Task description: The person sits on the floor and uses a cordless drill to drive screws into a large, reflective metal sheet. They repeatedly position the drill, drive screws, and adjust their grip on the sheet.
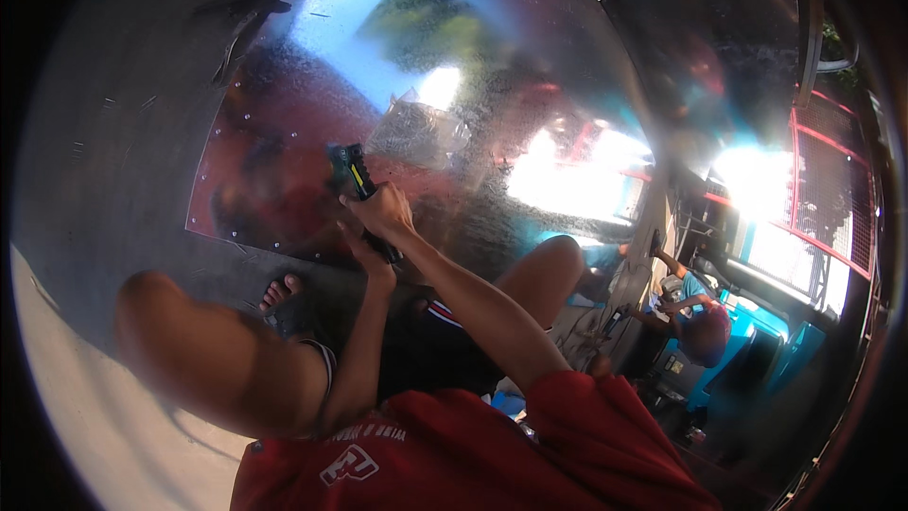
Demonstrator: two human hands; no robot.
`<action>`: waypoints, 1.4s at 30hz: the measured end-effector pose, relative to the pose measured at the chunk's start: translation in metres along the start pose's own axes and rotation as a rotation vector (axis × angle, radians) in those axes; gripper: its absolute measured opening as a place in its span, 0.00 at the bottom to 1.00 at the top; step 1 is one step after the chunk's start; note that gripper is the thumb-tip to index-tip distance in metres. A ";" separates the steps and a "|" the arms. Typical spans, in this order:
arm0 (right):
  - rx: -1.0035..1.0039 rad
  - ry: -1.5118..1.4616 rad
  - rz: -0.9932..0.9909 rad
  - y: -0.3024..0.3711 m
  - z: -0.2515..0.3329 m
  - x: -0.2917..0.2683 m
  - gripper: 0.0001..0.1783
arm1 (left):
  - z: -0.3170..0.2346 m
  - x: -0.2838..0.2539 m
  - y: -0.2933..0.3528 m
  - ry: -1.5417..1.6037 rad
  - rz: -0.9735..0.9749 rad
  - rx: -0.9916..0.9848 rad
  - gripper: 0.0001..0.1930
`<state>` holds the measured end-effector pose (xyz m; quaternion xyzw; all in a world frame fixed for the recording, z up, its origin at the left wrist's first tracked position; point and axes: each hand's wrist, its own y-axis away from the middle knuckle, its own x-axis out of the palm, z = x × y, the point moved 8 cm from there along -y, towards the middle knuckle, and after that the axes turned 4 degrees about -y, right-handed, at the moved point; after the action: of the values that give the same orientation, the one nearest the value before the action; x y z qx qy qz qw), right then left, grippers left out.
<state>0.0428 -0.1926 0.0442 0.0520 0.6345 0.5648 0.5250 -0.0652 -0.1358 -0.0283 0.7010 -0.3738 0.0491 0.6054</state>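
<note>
A black hand tool with a yellow stripe and a ribbed head [357, 170] is held upright over the shiny metal sheet; its exact kind I cannot make out. My right hand [386, 211] is closed around its middle. Just below, my left hand [369, 254] lies along the tool's lower end with its fingers stretched out. Whether the left palm presses on the handle is hard to see. The metal sheet [284, 199] spreads out in front of my knees, with small rivet heads along its left and near edges.
Dark grey flooring [104, 161] borders the sheet on the left, with a dark object [248, 24] at its far edge. My bare foot [281, 291] rests by the near edge. To the right, another person [698, 308] works beside blue equipment [757, 322]. Red-framed mesh [832, 189] stands behind.
</note>
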 end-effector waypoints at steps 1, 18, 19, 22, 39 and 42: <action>-0.042 -0.006 -0.068 0.001 0.004 -0.005 0.27 | -0.002 -0.001 0.001 -0.034 -0.034 0.016 0.35; -0.121 0.029 0.129 -0.006 0.023 -0.024 0.40 | 0.040 -0.046 -0.040 -0.319 -0.143 0.097 0.36; -0.128 0.028 0.145 -0.007 0.022 -0.021 0.36 | 0.040 -0.046 -0.040 -0.257 -0.141 0.173 0.35; -0.099 0.023 0.048 -0.007 0.009 -0.011 0.31 | 0.031 -0.041 -0.025 -0.205 -0.174 0.236 0.37; -0.412 0.050 -0.465 -0.007 -0.009 0.018 0.22 | -0.021 0.023 0.021 -0.022 -0.043 -0.022 0.41; -0.368 0.024 -0.374 -0.002 -0.002 0.010 0.21 | -0.020 0.021 0.026 -0.056 -0.121 -0.110 0.39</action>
<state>0.0378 -0.1885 0.0361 -0.1692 0.5261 0.5645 0.6131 -0.0574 -0.1279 0.0086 0.6889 -0.3497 -0.0276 0.6343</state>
